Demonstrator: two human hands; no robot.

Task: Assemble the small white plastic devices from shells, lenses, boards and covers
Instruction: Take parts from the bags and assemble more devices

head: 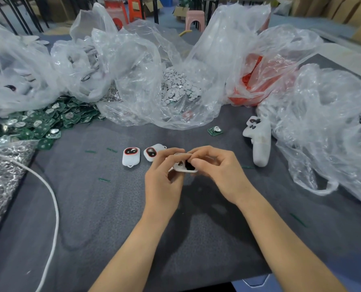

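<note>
Both hands hold one small white shell point(181, 167) just above the grey mat. My left hand point(164, 182) grips its left side with curled fingers. My right hand point(215, 171) pinches a dark lens piece point(189, 165) against the shell. Two white devices with red-rimmed dark lenses lie to the left: one point(131, 156) flat, the other point(154, 152) partly behind my left fingers. A single green board point(215, 130) lies farther back on the right.
A pile of green boards point(42, 121) and a bag of metal rings point(0, 178) sit at the left. Clear bags hold white discs point(177, 87) and red parts point(251, 81). A white controller point(258, 140) lies at right. A white cable point(53, 207) crosses the mat.
</note>
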